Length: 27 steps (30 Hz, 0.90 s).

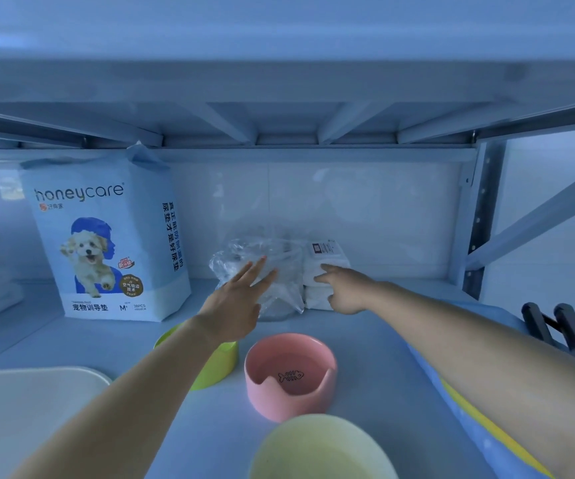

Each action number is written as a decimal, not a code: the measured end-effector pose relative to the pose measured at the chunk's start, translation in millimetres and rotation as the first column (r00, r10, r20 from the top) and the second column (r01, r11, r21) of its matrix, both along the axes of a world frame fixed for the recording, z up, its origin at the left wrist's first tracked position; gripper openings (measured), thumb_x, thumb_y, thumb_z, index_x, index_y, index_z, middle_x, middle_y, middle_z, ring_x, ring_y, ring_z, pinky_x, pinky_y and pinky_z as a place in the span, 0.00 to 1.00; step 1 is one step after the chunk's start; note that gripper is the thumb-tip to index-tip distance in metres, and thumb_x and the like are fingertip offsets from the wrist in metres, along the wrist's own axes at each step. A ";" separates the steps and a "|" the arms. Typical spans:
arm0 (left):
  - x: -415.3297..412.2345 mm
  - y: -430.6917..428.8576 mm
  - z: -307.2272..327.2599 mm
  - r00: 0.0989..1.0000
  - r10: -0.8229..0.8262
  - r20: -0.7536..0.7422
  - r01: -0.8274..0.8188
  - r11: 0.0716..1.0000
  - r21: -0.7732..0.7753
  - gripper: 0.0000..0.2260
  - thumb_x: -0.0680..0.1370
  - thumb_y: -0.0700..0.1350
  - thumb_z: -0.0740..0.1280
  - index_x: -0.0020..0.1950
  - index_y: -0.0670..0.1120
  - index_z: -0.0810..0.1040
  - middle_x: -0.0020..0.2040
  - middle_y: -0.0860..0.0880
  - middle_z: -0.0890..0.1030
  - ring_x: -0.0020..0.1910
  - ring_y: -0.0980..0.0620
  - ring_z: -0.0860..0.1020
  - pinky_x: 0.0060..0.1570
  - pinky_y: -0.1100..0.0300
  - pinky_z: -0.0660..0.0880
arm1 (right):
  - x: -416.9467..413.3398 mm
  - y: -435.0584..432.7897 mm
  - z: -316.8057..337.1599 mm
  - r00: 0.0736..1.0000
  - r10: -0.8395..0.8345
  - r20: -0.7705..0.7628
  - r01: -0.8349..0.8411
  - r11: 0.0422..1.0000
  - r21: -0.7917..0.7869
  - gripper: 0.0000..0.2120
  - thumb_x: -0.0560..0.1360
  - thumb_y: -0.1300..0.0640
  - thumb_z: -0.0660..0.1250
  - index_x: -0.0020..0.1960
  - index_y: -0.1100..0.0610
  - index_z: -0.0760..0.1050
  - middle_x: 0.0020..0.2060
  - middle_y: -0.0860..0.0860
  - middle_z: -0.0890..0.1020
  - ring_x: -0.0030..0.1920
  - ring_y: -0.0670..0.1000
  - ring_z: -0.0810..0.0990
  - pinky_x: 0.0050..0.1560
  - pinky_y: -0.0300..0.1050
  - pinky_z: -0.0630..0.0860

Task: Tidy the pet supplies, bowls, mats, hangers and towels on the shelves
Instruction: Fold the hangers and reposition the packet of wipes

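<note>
Plastic bag (262,271), clear, crinkled, far centre: under flat, spread left hand (241,299); right hand (344,288) touching soft white pack (324,274), grip unclear.

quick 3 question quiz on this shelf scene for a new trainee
1. True or false: the left hand lies with straight fingers on the clear plastic bag.
2. What colour is the bowl with the fish bone drawn inside? A) green B) pink C) pale yellow
3. Fill in: the pad pack with the dog picture stands to the ___ of the plastic bag.

Key: 1 true; 2 B; 3 left.
</note>
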<state>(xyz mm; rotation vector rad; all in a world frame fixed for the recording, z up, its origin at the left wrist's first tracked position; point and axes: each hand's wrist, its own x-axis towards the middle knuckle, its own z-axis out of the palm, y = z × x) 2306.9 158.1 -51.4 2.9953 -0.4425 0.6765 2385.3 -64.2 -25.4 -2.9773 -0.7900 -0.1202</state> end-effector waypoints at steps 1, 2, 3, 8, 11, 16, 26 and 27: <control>-4.8 3.6 1.9 1.000 -0.020 0.013 0.020 0.999 -0.042 0.29 0.79 0.42 0.57 0.76 0.57 0.48 0.76 0.57 0.38 0.76 0.54 0.47 0.61 0.55 0.71 | -3.1 -0.1 2.7 1.000 0.022 -0.004 -0.022 0.998 0.062 0.26 0.77 0.59 0.59 0.74 0.52 0.59 0.75 0.51 0.56 0.73 0.53 0.61 0.69 0.42 0.62; -9.8 7.8 3.6 0.999 -0.036 0.032 0.038 0.996 -0.079 0.29 0.79 0.42 0.58 0.76 0.58 0.50 0.76 0.58 0.38 0.76 0.54 0.49 0.58 0.55 0.73 | -7.3 0.1 5.2 0.998 0.055 -0.005 -0.054 0.991 0.124 0.24 0.77 0.57 0.60 0.72 0.51 0.63 0.73 0.50 0.63 0.70 0.52 0.65 0.67 0.41 0.64; -14.5 12.2 5.2 0.998 -0.045 0.051 0.050 0.993 -0.103 0.28 0.79 0.43 0.58 0.75 0.60 0.52 0.76 0.60 0.38 0.76 0.55 0.50 0.57 0.56 0.73 | -13.4 0.6 7.5 0.995 0.097 -0.001 -0.096 0.979 0.181 0.22 0.77 0.56 0.61 0.70 0.52 0.66 0.70 0.49 0.69 0.68 0.50 0.69 0.64 0.39 0.66; -36.6 26.8 4.8 0.997 -0.080 0.008 0.080 0.978 -0.192 0.18 0.78 0.47 0.61 0.67 0.61 0.69 0.72 0.61 0.63 0.67 0.56 0.69 0.61 0.58 0.70 | -58.2 6.2 12.9 0.964 0.265 0.007 -0.254 0.915 0.314 0.14 0.75 0.54 0.66 0.60 0.51 0.77 0.56 0.45 0.80 0.57 0.43 0.77 0.57 0.35 0.70; -51.6 31.4 1.6 0.992 -0.093 -0.083 0.075 0.978 -0.196 0.15 0.77 0.49 0.63 0.61 0.63 0.73 0.63 0.63 0.73 0.62 0.60 0.71 0.60 0.59 0.71 | -81.0 9.3 11.9 0.947 0.316 -0.060 -0.282 0.905 0.318 0.10 0.75 0.52 0.67 0.56 0.50 0.79 0.52 0.44 0.82 0.53 0.41 0.78 0.55 0.33 0.73; -69.6 49.5 8.3 0.987 -0.063 -0.150 0.025 0.969 -0.245 0.12 0.75 0.49 0.66 0.55 0.63 0.76 0.54 0.64 0.78 0.51 0.67 0.74 0.51 0.65 0.72 | -111.7 13.7 1.0 0.923 0.363 -0.129 -0.303 0.890 0.340 0.08 0.73 0.50 0.69 0.51 0.48 0.81 0.42 0.36 0.82 0.44 0.33 0.77 0.43 0.23 0.70; -82.1 61.7 -16.5 0.964 0.006 -0.266 -0.039 0.992 -0.117 0.11 0.73 0.53 0.67 0.56 0.59 0.76 0.42 0.62 0.77 0.41 0.59 0.75 0.44 0.63 0.74 | -140.9 40.5 -16.1 0.960 0.263 -0.100 -0.206 0.899 0.386 0.08 0.73 0.46 0.67 0.45 0.49 0.82 0.36 0.39 0.83 0.38 0.37 0.79 0.42 0.33 0.74; -81.7 62.9 -18.3 0.968 0.011 -0.251 -0.035 0.995 -0.093 0.10 0.74 0.53 0.67 0.54 0.57 0.76 0.42 0.61 0.77 0.40 0.59 0.74 0.43 0.64 0.72 | -143.0 39.9 -16.6 0.964 0.247 -0.102 -0.186 0.893 0.409 0.10 0.72 0.44 0.68 0.45 0.48 0.83 0.34 0.38 0.82 0.36 0.37 0.79 0.41 0.33 0.74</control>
